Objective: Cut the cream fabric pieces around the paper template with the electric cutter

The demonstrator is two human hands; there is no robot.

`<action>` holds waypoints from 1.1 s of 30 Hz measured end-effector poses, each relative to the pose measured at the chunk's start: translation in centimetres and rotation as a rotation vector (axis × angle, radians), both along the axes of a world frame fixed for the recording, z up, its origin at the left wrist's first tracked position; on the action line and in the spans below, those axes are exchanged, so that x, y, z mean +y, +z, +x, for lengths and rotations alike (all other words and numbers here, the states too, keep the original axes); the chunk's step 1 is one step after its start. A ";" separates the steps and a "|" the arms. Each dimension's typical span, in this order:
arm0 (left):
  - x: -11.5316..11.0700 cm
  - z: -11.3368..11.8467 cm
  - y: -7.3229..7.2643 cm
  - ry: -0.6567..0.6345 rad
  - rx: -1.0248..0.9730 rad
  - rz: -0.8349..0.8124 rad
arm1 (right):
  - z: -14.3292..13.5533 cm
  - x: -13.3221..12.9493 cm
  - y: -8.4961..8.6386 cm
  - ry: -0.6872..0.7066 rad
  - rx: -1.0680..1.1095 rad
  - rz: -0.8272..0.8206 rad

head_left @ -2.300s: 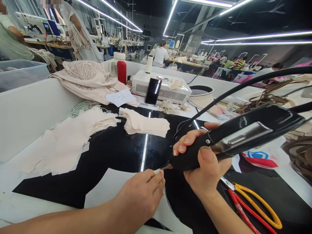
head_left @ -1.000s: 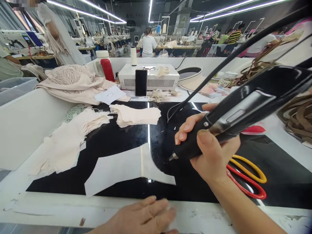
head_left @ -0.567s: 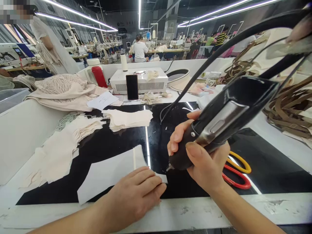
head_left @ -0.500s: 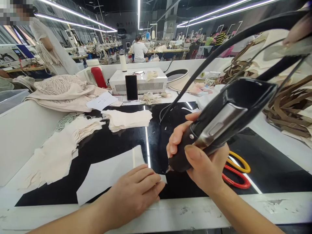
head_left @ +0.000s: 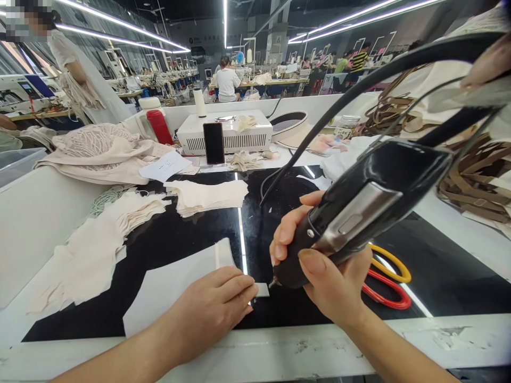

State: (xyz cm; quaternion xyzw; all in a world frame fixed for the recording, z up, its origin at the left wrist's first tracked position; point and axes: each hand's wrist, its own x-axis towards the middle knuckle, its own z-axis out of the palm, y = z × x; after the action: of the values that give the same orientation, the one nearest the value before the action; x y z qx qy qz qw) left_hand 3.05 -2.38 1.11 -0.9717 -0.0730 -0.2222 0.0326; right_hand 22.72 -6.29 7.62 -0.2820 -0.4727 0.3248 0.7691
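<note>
My right hand (head_left: pixel 327 260) is wrapped round a black handheld tool (head_left: pixel 359 207) with a metal panel and a cable at its upper end. The tool's small tip points down beside a short pale strip (head_left: pixel 262 290) on the black board (head_left: pixel 199 234). My left hand (head_left: pixel 215 308) has its fingers pressed together at the strip's left end; most of what lies beneath them is hidden. Left of that hand lies a white sheet (head_left: pixel 171 282), partly under the wrist. Scissors (head_left: pixel 387 290) with red and yellow handles lie behind my right wrist.
Cream fabric pieces (head_left: pixel 85 255) lie at the left, another stack (head_left: pixel 211 194) farther back. A phone (head_left: pixel 214 143) leans on a white box (head_left: pixel 251 133). A thick cable (head_left: pixel 315 127) arches at the right. A person (head_left: pixel 227 82) sits beyond; another person stands at the left.
My left hand has shifted slightly left and its fingers have drawn in. The strip now lies flatter, with the tool's tip close to its right end. My right hand has moved slightly left with the tool.
</note>
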 end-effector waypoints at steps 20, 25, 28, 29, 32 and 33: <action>0.3 0.3 0.1 -0.015 -0.040 -0.170 | -0.4 0.1 0.0 -0.022 -0.013 -0.013; 0.6 -0.1 -0.1 -0.007 -0.031 -0.322 | -0.6 0.2 0.2 -0.058 -0.035 0.003; 0.6 -0.4 0.1 0.013 -0.028 -0.383 | -0.5 0.2 0.2 -0.046 -0.049 0.005; 0.7 -0.4 0.2 0.021 -0.030 -0.385 | -0.5 0.2 0.2 -0.038 -0.052 0.004; 0.7 -0.5 0.4 0.029 -0.042 -0.355 | -0.5 0.2 0.3 -0.026 -0.050 0.000; 0.8 -0.5 0.4 0.030 -0.043 -0.344 | -0.5 0.2 0.3 -0.026 -0.048 -0.001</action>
State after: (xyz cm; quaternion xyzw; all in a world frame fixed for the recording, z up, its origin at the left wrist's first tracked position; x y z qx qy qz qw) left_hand 2.57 -1.60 1.48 -0.9567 -0.1250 -0.2268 -0.1325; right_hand 22.20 -6.10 7.96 -0.2960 -0.4871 0.3084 0.7615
